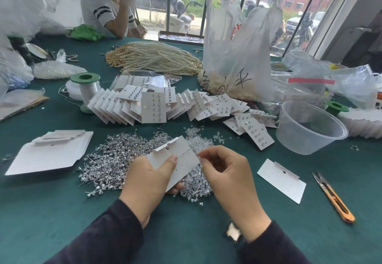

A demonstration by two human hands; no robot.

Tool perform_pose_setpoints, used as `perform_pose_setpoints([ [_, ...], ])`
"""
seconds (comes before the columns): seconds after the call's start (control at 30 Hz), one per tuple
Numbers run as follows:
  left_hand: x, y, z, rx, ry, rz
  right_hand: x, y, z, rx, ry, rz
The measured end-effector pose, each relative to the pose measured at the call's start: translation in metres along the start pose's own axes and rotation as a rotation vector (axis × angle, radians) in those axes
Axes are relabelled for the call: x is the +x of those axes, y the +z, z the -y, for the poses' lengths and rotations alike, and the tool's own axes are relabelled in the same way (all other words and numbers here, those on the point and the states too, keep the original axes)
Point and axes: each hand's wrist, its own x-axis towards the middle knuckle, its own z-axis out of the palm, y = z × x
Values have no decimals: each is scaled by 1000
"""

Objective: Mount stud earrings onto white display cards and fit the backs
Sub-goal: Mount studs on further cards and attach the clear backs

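My left hand (147, 178) grips a white display card (179, 156) from below, thumb on its face, tilted above the table. A thin stud post lies across the card's upper part. My right hand (225, 170) has its fingers curled, and its fingertips pinch something small at the card's right edge; I cannot make out what. Under the hands lie a heap of silver stud earrings (115, 160) and a heap of clear backs (198, 183). Another blank card (282, 181) lies flat to the right.
Finished cards (153, 106) fan across the table's middle. A stack of blank cards (51, 152) lies at the left, a clear plastic tub (310, 127) and orange snips (334, 197) at the right. Pearl strands (155, 56), a plastic bag (237, 56) and a seated person (103, 7) are beyond.
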Motion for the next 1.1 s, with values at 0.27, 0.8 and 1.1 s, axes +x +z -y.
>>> perform_pose_setpoints([
  [0.27,-2,2,1,19,10,28,-3,2,3,75,29,13],
  [0.8,-3,2,6,123,108,32,-8,12,5,-206,-300,-18],
  [1.1,-3,2,4,165,132,28,-8,12,5,-191,-317,19],
])
